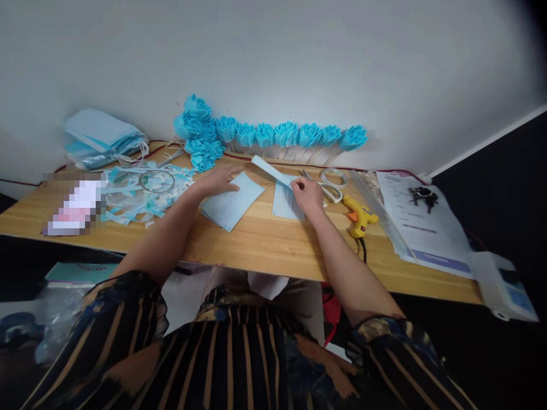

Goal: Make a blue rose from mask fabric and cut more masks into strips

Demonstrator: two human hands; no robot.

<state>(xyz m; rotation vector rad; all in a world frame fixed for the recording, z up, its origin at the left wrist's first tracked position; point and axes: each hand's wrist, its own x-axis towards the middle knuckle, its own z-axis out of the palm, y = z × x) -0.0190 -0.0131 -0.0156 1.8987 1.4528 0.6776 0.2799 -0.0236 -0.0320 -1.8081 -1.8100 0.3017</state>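
Observation:
My left hand [219,181] lies with fingers stretched out over the upper left edge of a stack of pale blue fabric sheets [235,204]. My right hand [309,196] pinches a light blue fabric piece [273,171], which shows as a narrow strip slanting up to the left. Under and beside that hand, another pale blue sheet [286,202] lies on the wooden table [260,245]. Just right of the right hand are scissors [331,192] with white handles and a yellow hot glue gun [359,216].
Blue fabric flowers [265,135] on sticks line the wall. Face masks [105,136] are piled at the back left, near a heap of scraps [128,196] with a ring on it. A tape roll [334,177], a printed sheet [416,222] and keys [423,195] lie right.

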